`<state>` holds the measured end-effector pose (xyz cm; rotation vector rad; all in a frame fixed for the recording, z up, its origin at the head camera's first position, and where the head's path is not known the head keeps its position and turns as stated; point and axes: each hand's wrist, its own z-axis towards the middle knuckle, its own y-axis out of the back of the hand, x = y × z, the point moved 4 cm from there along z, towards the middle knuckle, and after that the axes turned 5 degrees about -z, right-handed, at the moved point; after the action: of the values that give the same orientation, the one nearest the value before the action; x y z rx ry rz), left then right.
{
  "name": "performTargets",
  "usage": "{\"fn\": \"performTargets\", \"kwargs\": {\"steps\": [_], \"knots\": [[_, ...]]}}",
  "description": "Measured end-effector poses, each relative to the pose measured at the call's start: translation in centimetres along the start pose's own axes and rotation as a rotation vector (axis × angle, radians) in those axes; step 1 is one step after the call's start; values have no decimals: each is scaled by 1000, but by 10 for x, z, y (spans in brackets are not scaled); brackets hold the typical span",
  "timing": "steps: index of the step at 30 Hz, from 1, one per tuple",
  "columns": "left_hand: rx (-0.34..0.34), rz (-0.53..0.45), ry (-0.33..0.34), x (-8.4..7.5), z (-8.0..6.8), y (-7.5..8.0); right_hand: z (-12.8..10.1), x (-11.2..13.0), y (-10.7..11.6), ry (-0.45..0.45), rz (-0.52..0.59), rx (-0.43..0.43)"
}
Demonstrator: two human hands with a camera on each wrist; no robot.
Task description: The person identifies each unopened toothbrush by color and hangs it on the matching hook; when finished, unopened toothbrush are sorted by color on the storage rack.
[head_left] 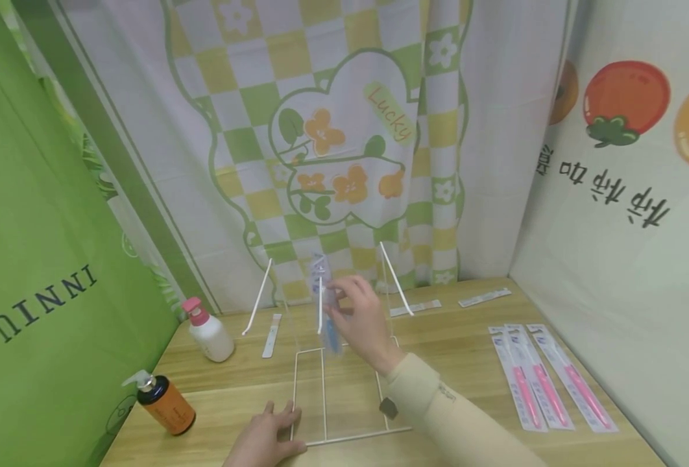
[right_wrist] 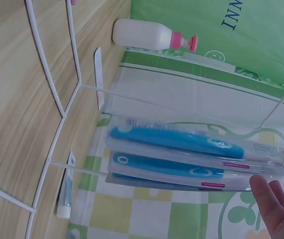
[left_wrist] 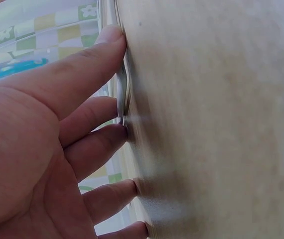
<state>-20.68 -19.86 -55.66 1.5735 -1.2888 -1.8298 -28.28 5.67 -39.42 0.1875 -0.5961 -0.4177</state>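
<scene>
A white wire display rack [head_left: 344, 395] stands on the wooden bench [head_left: 467, 363], its flat base toward the person and three upright hooks rising at the back.

The left hand [head_left: 265, 441] lies flat on the bench at the near left corner of the rack's base. Its fingers [left_wrist: 89, 82] are straight and slightly spread, and their tips press the base wire against the wood.

The right hand [head_left: 363, 321] reaches over the base to the middle hook, where packaged blue toothbrushes [right_wrist: 182, 159] hang in clear wrappers. Its fingers [right_wrist: 271, 201] pinch the top end of the packs. In the right wrist view at least two blue brushes lie one above the other, with a further pack edge below them; the exact count cannot be told.

Three packaged pink toothbrushes [head_left: 545, 379] lie side by side on the bench to the right, well apart from the rack.

A white pump bottle [head_left: 207, 332] with a pink top stands at the left rear of the bench. An amber pump bottle [head_left: 163, 403] stands nearer, at the left front. Loose paper strips [head_left: 484, 297] lie near the back edge.
</scene>
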Motion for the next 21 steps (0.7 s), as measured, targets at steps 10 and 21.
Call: {"fn": "performTargets", "kwargs": {"steps": [10, 21], "knots": [[-19, -5, -14, 2, -2, 0, -18, -25, 43, -183, 71, 122], [-15, 9, -3, 1, -2, 1, -39, -122, 142, -519, -33, 246]]}}
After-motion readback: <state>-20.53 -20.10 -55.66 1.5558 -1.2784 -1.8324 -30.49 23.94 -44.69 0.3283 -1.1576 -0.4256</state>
